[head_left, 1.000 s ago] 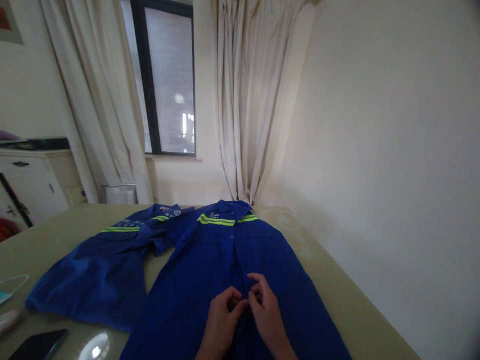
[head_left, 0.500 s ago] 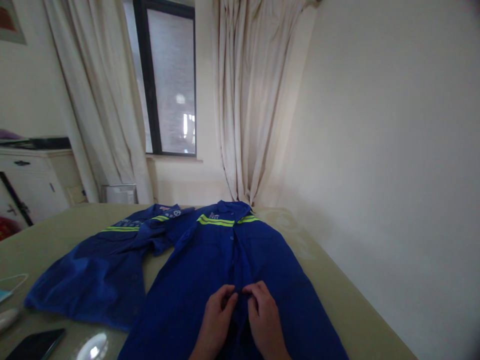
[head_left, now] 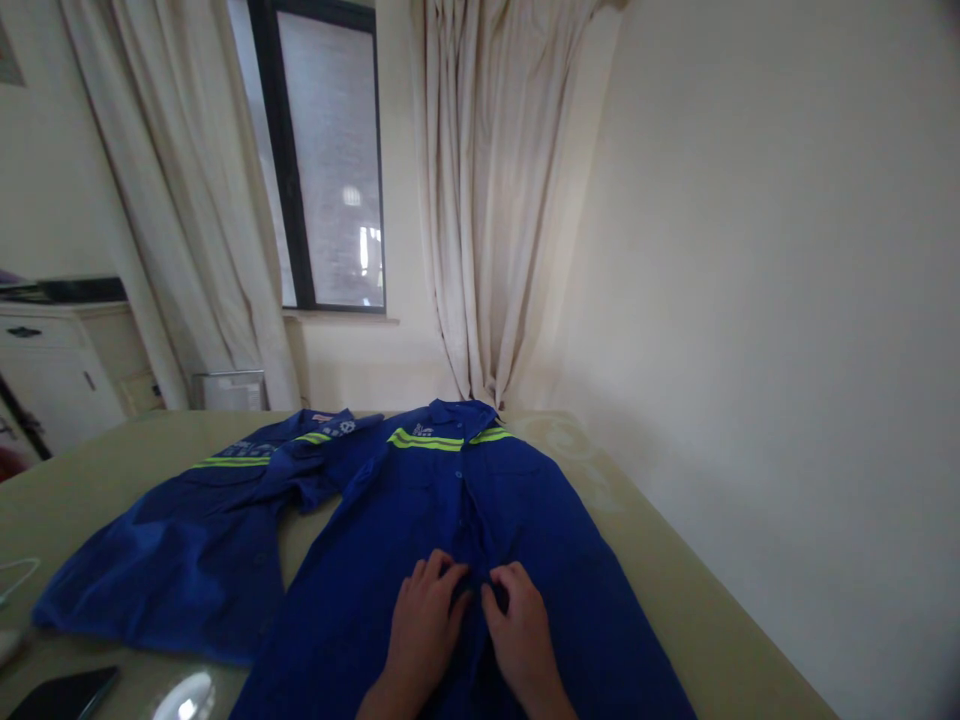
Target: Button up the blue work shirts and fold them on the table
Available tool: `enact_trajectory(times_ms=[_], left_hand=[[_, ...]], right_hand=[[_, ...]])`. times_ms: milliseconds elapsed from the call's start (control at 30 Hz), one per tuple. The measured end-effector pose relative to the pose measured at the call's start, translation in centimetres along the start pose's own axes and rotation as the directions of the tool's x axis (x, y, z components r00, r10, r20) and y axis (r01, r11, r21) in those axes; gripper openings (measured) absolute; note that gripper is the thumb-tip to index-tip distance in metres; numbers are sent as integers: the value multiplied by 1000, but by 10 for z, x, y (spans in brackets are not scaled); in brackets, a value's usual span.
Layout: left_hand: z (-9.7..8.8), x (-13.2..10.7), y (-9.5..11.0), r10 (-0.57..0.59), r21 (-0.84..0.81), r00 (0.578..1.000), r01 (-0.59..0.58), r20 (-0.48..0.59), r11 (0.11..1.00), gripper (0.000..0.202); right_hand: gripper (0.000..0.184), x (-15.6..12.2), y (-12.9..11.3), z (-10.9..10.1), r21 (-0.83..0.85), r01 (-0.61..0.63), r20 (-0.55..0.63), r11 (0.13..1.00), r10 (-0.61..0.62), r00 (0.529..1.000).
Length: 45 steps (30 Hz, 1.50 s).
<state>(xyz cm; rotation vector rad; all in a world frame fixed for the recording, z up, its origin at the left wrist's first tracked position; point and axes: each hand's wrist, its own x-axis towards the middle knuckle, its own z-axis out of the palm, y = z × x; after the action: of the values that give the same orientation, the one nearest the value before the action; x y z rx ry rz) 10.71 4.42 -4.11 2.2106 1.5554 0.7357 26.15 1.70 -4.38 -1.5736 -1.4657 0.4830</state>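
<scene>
A dark blue work jacket [head_left: 352, 570] with yellow-green reflective stripes lies front up on the table, collar at the far end. Small buttons run down its front opening, which gapes slightly in the middle. My left hand [head_left: 426, 615] rests on the cloth left of this opening, its fingers bent and a little apart, the thumb clear of the index finger. On the other side, my right hand [head_left: 519, 622] pinches the front edge between thumb and index finger. The fingertips of both hands face each other across the opening. Below the hands, the hem runs out of view.
A second blue jacket [head_left: 172, 550] lies to the left, partly touching the first one's sleeve. A dark phone [head_left: 64, 692] and a shiny white round object [head_left: 185, 697] lie at the near left. A wall [head_left: 750, 350] borders the table [head_left: 720, 640] on the right.
My left hand has shifted slightly left and up, and its fingers have spread from a pinch. The right hand stays close to the same spot. The camera view has turned slightly right.
</scene>
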Motion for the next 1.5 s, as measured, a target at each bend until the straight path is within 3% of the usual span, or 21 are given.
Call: enact_trajectory(times_ms=[100, 200, 400, 567, 800, 900, 1033, 1167, 1300, 1500], left_hand=[[2, -1, 7, 3, 27, 999, -4, 50, 1000, 27], [4, -3, 8, 14, -72, 998, -10, 61, 997, 25], [5, -10, 5, 25, -284, 1000, -27, -9, 959, 27], [9, -9, 5, 70, -275, 993, -92, -91, 957, 27], [9, -9, 8, 144, -196, 986, -157, -78, 968, 28], [10, -10, 8, 132, -195, 987, -148, -95, 970, 31], [9, -9, 6, 104, -315, 988, -137, -118, 939, 27], [6, -7, 7, 41, -429, 995, -77, -93, 900, 21], [4, -6, 8, -17, -530, 999, -6, -38, 848, 17], [4, 1, 0, -80, -632, 997, 67, 9, 772, 17]], right_hand=[[17, 0, 1, 0, 39, 14, -1, 999, -14, 1000], [19, 0, 1, -1, 64, 29, 28, 998, -31, 999], [22, 0, -9, -7, 44, 54, 114, 998, -59, 992], [24, -3, -12, -7, 23, 65, 124, 998, -67, 990], [26, -5, -15, -6, 42, 62, 142, 997, -67, 988], [25, -3, -18, -9, 77, 54, 181, 996, -67, 981], [39, 2, -15, -10, 154, -4, 202, 988, -27, 979], [29, 4, -7, -6, 173, -55, 246, 983, 11, 969], [19, 3, -3, -3, 61, 17, 180, 998, -27, 983], [18, 4, -8, -6, -21, 71, 169, 997, -67, 983]])
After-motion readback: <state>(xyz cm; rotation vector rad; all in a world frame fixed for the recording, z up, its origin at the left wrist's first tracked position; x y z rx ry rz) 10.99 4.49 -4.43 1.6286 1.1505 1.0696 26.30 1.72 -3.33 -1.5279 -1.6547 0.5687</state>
